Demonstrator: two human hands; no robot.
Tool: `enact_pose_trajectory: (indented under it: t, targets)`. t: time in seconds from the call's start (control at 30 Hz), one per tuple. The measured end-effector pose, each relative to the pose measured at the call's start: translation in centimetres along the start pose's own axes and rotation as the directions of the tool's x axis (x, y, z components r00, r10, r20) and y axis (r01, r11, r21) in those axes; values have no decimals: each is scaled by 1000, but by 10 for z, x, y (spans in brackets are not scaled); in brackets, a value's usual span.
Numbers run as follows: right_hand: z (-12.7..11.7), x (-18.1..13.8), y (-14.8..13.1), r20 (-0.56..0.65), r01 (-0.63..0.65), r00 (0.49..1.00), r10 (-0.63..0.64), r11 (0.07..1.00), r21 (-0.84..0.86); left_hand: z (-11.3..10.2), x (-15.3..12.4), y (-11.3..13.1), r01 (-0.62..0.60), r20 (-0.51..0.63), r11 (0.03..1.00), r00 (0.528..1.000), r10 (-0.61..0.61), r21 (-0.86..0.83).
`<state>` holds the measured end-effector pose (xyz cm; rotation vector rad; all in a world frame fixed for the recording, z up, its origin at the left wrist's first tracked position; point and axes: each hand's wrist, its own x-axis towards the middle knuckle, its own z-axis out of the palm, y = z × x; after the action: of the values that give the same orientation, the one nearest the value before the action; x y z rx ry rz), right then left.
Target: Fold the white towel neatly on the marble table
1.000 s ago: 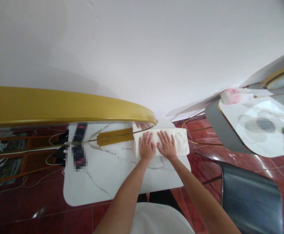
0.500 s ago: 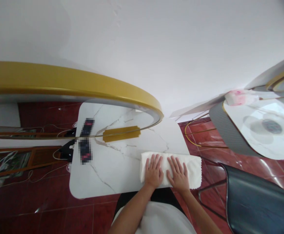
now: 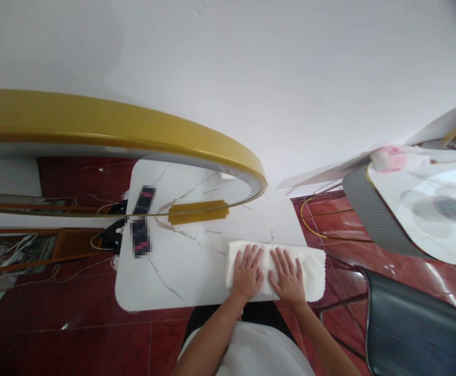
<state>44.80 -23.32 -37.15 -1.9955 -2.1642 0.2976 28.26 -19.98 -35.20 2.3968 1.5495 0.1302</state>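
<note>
A folded white towel (image 3: 312,271) lies at the right end of the white marble-patterned table (image 3: 189,277), its scalloped edge reaching past the table's side. My left hand (image 3: 248,271) rests flat on the towel's left half, fingers stretched. Beside it, my right hand (image 3: 286,275) is spread flat on the middle of the cloth. A short stretch of towel shows between the two hands. Neither hand is wrapped round anything.
A gold-rimmed round mirror (image 3: 196,133) stands against the wall over the table. Toward the table's left lies a pixelated dark object (image 3: 141,237). To the right are a black chair (image 3: 411,318) and a second table (image 3: 419,209) bearing a pink-and-white packet (image 3: 392,158).
The camera view has shifted slightly, so the mirror and second table appear a little farther right. Both hands stay flat on the towel in nearly the same place.
</note>
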Motion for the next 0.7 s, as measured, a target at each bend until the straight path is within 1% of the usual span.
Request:
enact_pose_trajectory:
  t: [0.1,0.2,0.53,0.7]
  targets:
    - [-1,18,2,4,6,1000,-6,1000,30,-1,13,-4,26,-6,1000,1000,-26,-6]
    - [-3,41,5,0,20,1000,-20,999,34,-2,32,-11,56,-24,998,998,-56,2]
    - [-6,127,17,-37,67,997,-67,998,-3,-3,104,-29,153,-131,988,980,-149,22]
    - [-4,162,20,-75,56,995,-58,998,-22,-4,139,-38,190,-144,982,972,-187,6]
